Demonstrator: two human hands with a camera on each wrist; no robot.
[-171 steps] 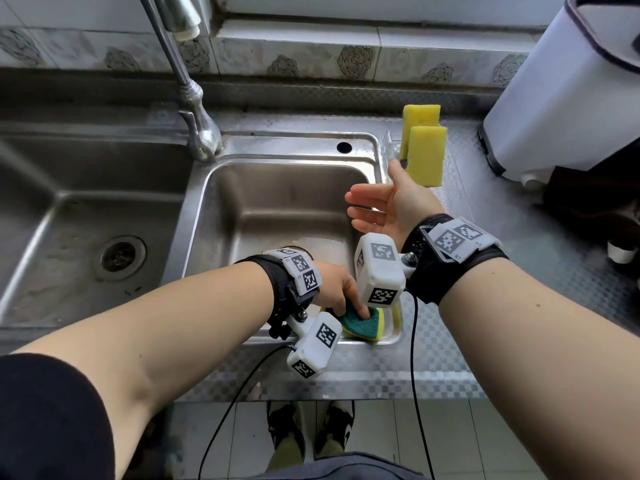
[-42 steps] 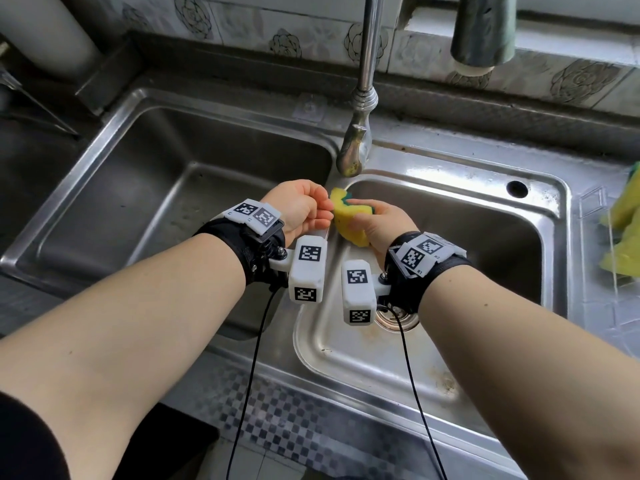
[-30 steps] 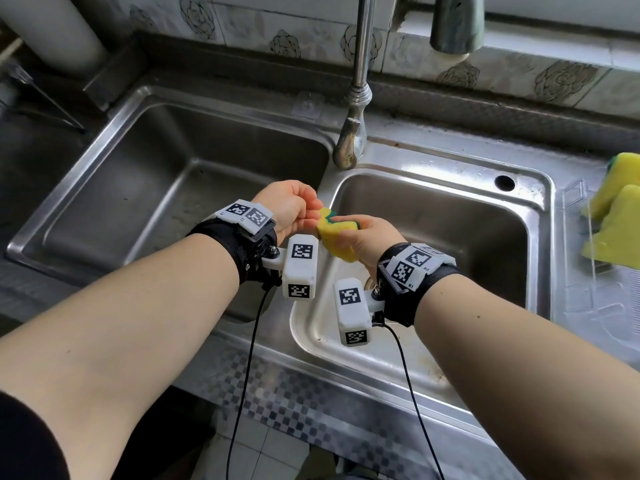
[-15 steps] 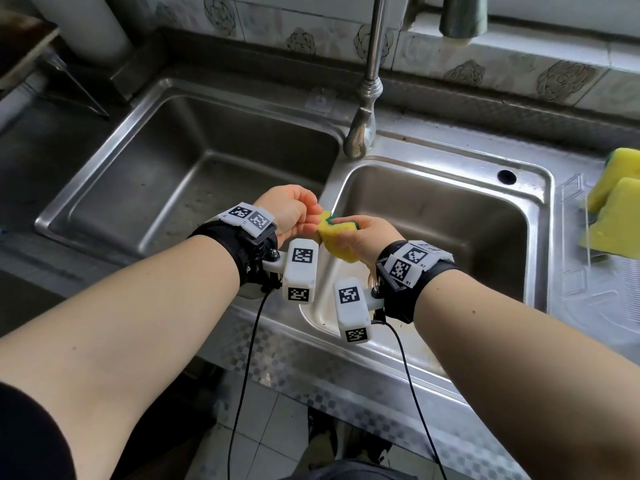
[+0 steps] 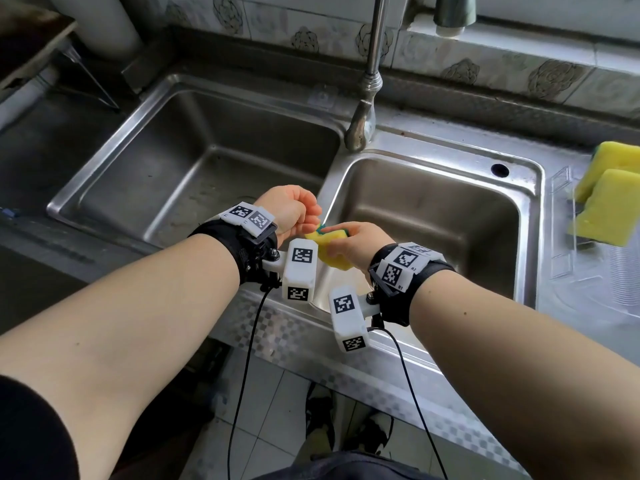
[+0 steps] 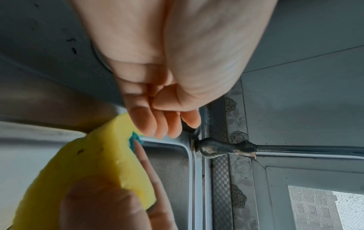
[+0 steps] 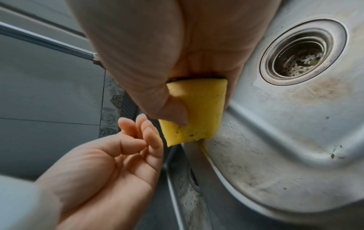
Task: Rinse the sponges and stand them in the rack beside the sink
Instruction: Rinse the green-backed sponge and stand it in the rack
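My right hand (image 5: 341,242) grips a yellow sponge (image 5: 332,259) with a green scouring side, held over the near left corner of the right basin (image 5: 433,216). In the right wrist view the thumb (image 7: 173,112) presses the sponge's (image 7: 204,99) yellow face. My left hand (image 5: 308,220) hovers just left of it with loosely curled fingers (image 7: 149,135) and holds nothing. In the left wrist view its fingertips (image 6: 157,124) sit next to the sponge's (image 6: 88,163) green corner. Two yellow sponges (image 5: 609,199) stand upright in the clear rack (image 5: 568,258) right of the sink.
The faucet (image 5: 363,116) rises from the divider between the left basin (image 5: 214,161) and the right one; no water is visible. The right basin's drain (image 7: 301,52) lies below my right hand. A white pipe (image 5: 104,22) stands at the back left.
Earlier both hands squeezed the sponge together. My left hand has now come off it and its fingers have loosened; my right hand keeps hold.
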